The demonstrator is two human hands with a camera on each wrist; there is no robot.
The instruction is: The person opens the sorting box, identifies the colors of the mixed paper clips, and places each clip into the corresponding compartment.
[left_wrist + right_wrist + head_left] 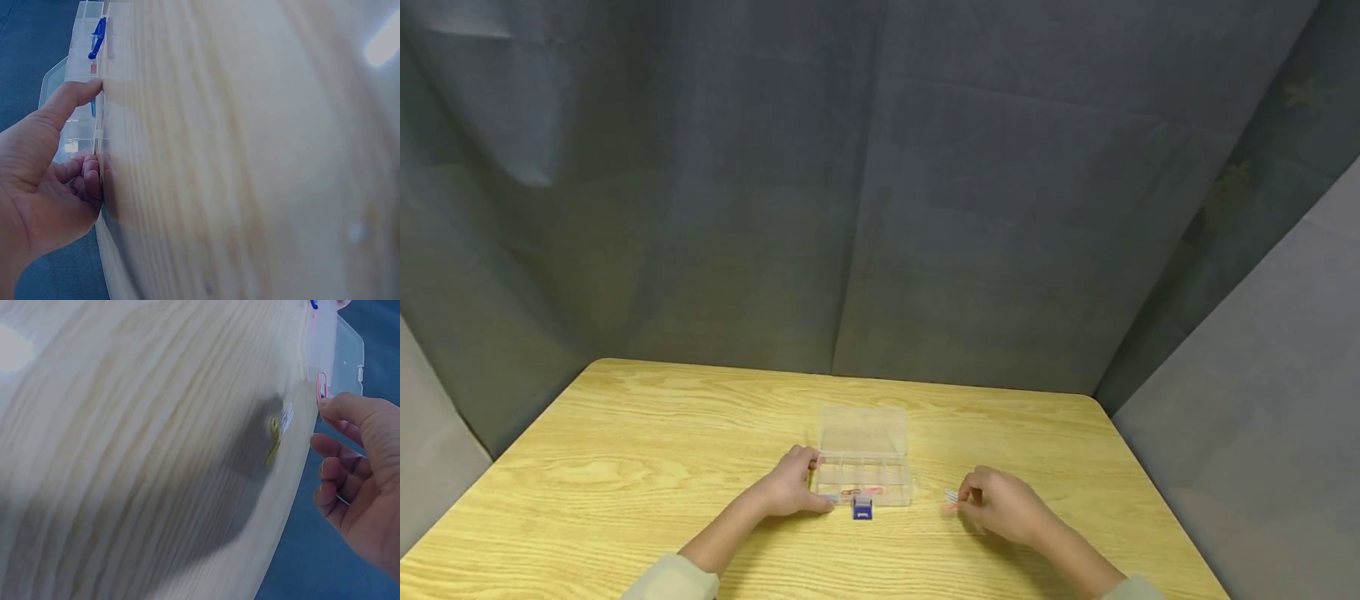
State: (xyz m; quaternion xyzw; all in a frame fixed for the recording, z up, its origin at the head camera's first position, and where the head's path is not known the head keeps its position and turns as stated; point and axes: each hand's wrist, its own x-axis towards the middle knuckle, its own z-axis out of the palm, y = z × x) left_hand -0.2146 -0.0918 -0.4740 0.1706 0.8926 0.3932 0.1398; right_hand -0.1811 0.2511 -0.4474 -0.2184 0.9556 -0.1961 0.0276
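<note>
A clear plastic compartment box [893, 475] lies on the table with its lid [863, 429] flipped back and a blue latch [862, 509] at the front. Red and pink paper clips [873, 490] lie in its front row, and a blue clip [93, 107] shows near my left thumb. My left hand [786, 483] holds the box's left end, thumb at the front wall, fingers around the side. Right of the box, my right hand [1003, 504] pinches a pinkish-red paper clip [322, 381] between thumb and forefinger. White-striped clips [287, 419] and a yellow clip [274, 444] lie below that hand.
The wood-grain table [625, 467] has rounded far corners. Dark grey curtain [850, 208] hangs behind it, with a paler grey panel [1262, 400] on the right.
</note>
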